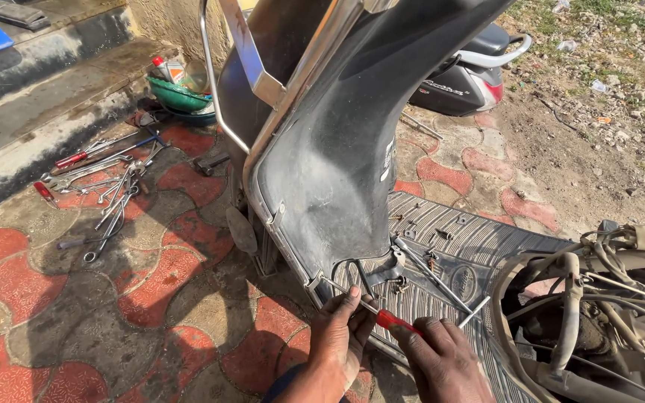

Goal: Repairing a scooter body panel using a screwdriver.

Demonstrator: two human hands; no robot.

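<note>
I see my left hand (pixel 341 339) low in the picture, its fingers curled and its fingertips pinching the metal shaft of a screwdriver (pixel 371 310) just ahead of the red handle. My right hand (pixel 442 362) lies beside it, fingers folded around that red handle, which shows only as a short strip between the two hands. The screwdriver slants up and to the left, and its tip meets the bottom edge of the grey scooter front panel (pixel 330 164), where the panel joins the ribbed footboard (pixel 479 246). A few loose screws and a thin metal rod (pixel 474 311) lie on the footboard near my hands. To the right, bare cables and tubes (pixel 599 298) of the scooter hang exposed. On the red and grey paving to the left, well apart from me, spanners (pixel 110 201) lie scattered, with a green bowl (pixel 177 95) beyond them by the step.
</note>
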